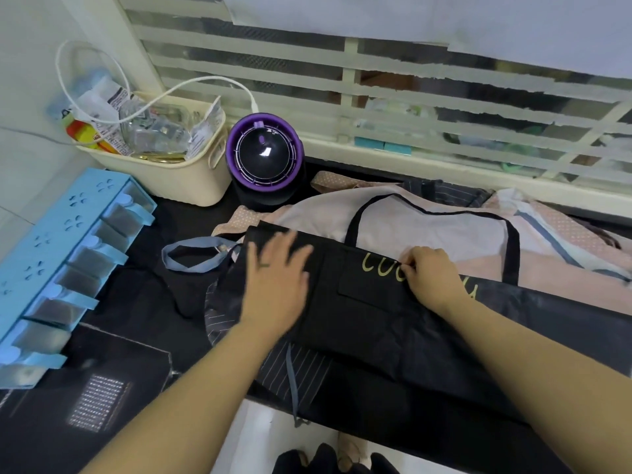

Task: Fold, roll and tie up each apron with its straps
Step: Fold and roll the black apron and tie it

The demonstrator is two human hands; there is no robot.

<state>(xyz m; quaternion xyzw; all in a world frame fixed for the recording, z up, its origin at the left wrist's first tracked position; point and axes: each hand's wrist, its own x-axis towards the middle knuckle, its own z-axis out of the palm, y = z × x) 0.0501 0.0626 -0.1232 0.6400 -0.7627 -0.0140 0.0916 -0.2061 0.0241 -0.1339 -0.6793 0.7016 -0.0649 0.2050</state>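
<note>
With the left hand (273, 271) flat, fingers spread, pinning the black apron (369, 323), the right hand (432, 277), pinching its cloth, should fold squarely.

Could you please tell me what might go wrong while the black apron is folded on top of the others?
1. The black apron lies on a pink apron and a striped apron; the right hand, pinching the fabric, might gather a lower layer into the fold.
2. Its neck strap lies looped across the pink apron and could get trapped or tangled.
3. The left hand only presses flat, so the fabric may slip as it is pulled.
</note>
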